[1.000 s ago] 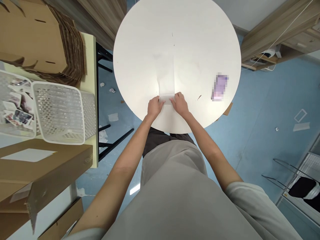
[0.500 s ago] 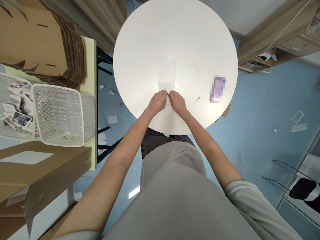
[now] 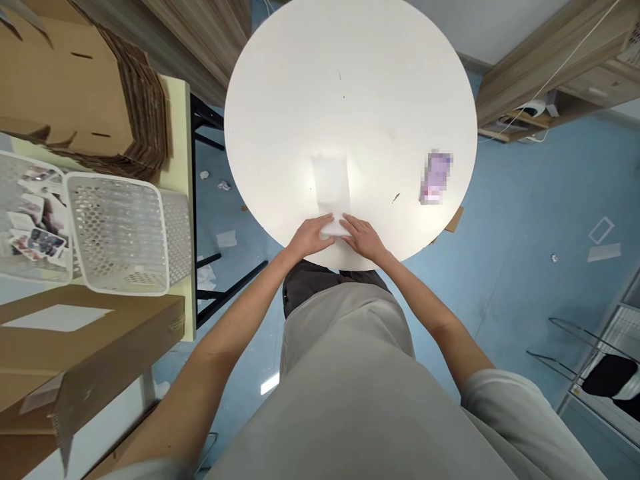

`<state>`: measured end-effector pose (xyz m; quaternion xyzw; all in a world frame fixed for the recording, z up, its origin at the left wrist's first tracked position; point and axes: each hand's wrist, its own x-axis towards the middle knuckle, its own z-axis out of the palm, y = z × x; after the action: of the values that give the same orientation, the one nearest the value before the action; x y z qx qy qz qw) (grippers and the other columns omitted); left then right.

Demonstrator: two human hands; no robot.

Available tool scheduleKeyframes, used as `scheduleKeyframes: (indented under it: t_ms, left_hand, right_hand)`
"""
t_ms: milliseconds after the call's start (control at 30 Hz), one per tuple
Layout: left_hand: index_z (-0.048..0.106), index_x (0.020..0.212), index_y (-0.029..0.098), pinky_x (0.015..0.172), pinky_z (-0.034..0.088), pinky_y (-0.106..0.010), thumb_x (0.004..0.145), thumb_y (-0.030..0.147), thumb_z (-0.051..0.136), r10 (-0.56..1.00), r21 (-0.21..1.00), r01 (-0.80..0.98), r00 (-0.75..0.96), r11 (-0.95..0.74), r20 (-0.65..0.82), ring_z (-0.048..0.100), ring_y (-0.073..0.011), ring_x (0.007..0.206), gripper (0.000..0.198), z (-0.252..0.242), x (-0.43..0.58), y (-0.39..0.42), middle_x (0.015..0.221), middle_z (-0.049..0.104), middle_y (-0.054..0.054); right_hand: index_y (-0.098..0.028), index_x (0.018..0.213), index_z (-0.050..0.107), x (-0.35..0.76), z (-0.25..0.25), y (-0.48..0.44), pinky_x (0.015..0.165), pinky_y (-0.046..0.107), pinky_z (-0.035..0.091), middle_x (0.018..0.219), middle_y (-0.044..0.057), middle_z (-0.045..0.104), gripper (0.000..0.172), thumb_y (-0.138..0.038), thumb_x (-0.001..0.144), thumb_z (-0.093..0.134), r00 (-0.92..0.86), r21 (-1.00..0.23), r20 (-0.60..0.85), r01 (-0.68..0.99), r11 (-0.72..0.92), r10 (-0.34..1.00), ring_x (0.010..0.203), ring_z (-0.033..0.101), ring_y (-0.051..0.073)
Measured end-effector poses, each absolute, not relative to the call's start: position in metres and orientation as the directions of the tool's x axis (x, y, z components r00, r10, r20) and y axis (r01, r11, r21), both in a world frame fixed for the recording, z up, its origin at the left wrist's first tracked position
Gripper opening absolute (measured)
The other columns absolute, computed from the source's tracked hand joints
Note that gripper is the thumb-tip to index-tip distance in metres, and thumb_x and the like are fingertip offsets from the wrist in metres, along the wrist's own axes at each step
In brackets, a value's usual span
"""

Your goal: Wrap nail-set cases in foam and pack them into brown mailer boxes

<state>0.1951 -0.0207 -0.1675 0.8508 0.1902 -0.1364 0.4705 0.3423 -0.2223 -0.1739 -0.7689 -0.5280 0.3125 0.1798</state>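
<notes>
A long, thin white sheet [image 3: 331, 181], its material hard to tell against the pale surface, lies lengthwise on the round white table [image 3: 280, 100]. Its near end looks folded or thicker between my hands. My left hand [image 3: 313, 236] grips that end from the left, with thumb and fingers around its edge. On the right side, my right hand [image 3: 365, 237] holds the same end, fingertips on top and thumb beneath. Both hands are close to the table's near edge, in front of my body.
A blurred purple item [image 3: 437, 177] lies on the table's right side. At left, a side table [image 3: 176, 133] bears stacked flat cardboard [image 3: 60, 73], white perforated baskets [image 3: 117, 233] and a cardboard box [image 3: 125, 333]. Paper scraps litter the blue floor [image 3: 520, 220].
Both hands have moved toward my body, drawing the white sheet along the table with them. The fingers have spread a little, and a thicker near end now shows between them.
</notes>
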Motion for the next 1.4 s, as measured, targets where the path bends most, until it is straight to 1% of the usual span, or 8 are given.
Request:
scheduleKeyframes:
  t_ms: [133, 233, 400, 500, 633, 800, 1133, 1400]
  left_hand:
    - [0.07, 0.153, 0.023, 0.127, 0.051, -0.049, 0.1, 0.05, 0.065, 0.316, 0.723, 0.579, 0.814, -0.376, -0.487, 0.067, -0.0352, 0.145, 0.059, -0.159, 0.197, -0.021, 0.158, 0.072, -0.009]
    - [0.077, 0.131, 0.019, 0.104, 0.06, -0.045, 0.109, 0.056, 0.055, 0.394, 0.668, 0.661, 0.746, -0.342, -0.537, 0.077, -0.0332, 0.112, 0.048, -0.16, 0.211, -0.016, 0.123, 0.084, -0.012]
    - [0.072, 0.093, 0.021, 0.09, 0.057, -0.044, 0.106, 0.04, 0.066, 0.502, 0.566, 0.731, 0.677, -0.38, -0.538, 0.073, -0.0329, 0.094, 0.024, -0.17, 0.234, -0.013, 0.092, 0.076, -0.011]
    - [0.07, 0.093, 0.021, 0.098, 0.058, -0.05, 0.105, 0.035, 0.07, 0.565, 0.514, 0.768, 0.634, -0.381, -0.528, 0.074, -0.0378, 0.106, 0.018, -0.175, 0.243, -0.017, 0.104, 0.074, -0.016]
    - [0.068, 0.134, 0.018, 0.121, 0.05, -0.058, 0.103, 0.029, 0.074, 0.629, 0.586, 0.685, 0.695, -0.433, -0.348, 0.06, -0.0429, 0.145, 0.034, -0.183, 0.254, -0.023, 0.147, 0.066, -0.023]
    - [0.056, 0.16, 0.013, 0.137, 0.037, -0.058, 0.103, 0.017, 0.052, 0.307, 0.682, 0.397, 0.916, -0.614, -0.258, 0.053, -0.0364, 0.159, 0.057, -0.195, 0.262, -0.017, 0.163, 0.062, -0.022]
    - [0.046, 0.172, 0.013, 0.144, 0.022, -0.057, 0.094, 0.029, 0.073, 0.138, 0.597, 0.339, 0.924, -0.727, -0.357, 0.041, -0.035, 0.171, 0.084, -0.184, 0.241, 0.006, 0.182, 0.045, -0.019]
    - [0.047, 0.174, 0.012, 0.144, 0.024, -0.052, 0.095, 0.034, 0.068, 0.075, 0.625, 0.331, 0.914, -0.707, -0.399, 0.039, -0.0332, 0.172, 0.085, -0.177, 0.217, -0.015, 0.184, 0.04, -0.017]
  right_hand:
    - [-0.019, 0.157, 0.063, 0.348, -0.177, -0.212, 0.124, 0.055, 0.051, 0.161, 0.019, 0.067, 0.054, -0.051, 0.121, 0.038, 0.341, -0.622, -0.311, 0.633, -0.461, 0.887, 0.147, 0.065, 0.035]
    - [-0.016, 0.149, 0.066, 0.357, -0.185, -0.19, 0.113, 0.052, 0.056, 0.144, 0.021, 0.075, 0.063, -0.058, 0.122, 0.028, 0.431, -0.584, -0.365, 0.584, -0.563, 0.825, 0.125, 0.073, 0.036]
    - [-0.016, 0.133, 0.071, 0.377, -0.197, -0.161, 0.104, 0.05, 0.058, 0.13, 0.02, 0.072, 0.063, -0.063, 0.121, 0.031, 0.561, -0.493, -0.384, 0.548, -0.676, 0.734, 0.117, 0.07, 0.036]
    - [-0.017, 0.125, 0.073, 0.388, -0.2, -0.152, 0.106, 0.052, 0.058, 0.123, 0.02, 0.074, 0.053, -0.06, 0.12, 0.042, 0.6, -0.489, -0.344, 0.543, -0.683, 0.723, 0.122, 0.067, 0.037]
    - [-0.018, 0.144, 0.068, 0.393, -0.197, -0.143, 0.122, 0.059, 0.051, 0.15, 0.021, 0.068, 0.041, -0.044, 0.119, 0.048, 0.565, -0.542, -0.253, 0.589, -0.599, 0.785, 0.146, 0.059, 0.037]
    - [-0.021, 0.154, 0.067, 0.395, -0.192, -0.141, 0.132, 0.052, 0.046, 0.165, 0.013, 0.064, 0.046, -0.024, 0.118, 0.038, 0.38, -0.597, -0.282, 0.65, -0.471, 0.881, 0.155, 0.057, 0.029]
    - [-0.017, 0.181, 0.033, 0.38, -0.198, -0.17, 0.141, 0.062, 0.029, 0.188, 0.019, 0.03, 0.082, -0.055, 0.112, 0.057, 0.285, -0.562, -0.292, 0.721, -0.405, 0.913, 0.176, 0.028, 0.037]
    - [-0.011, 0.177, 0.04, 0.361, -0.187, -0.203, 0.139, 0.059, 0.035, 0.184, 0.023, 0.037, 0.076, -0.05, 0.114, 0.054, 0.244, -0.547, -0.31, 0.745, -0.383, 0.919, 0.174, 0.035, 0.037]
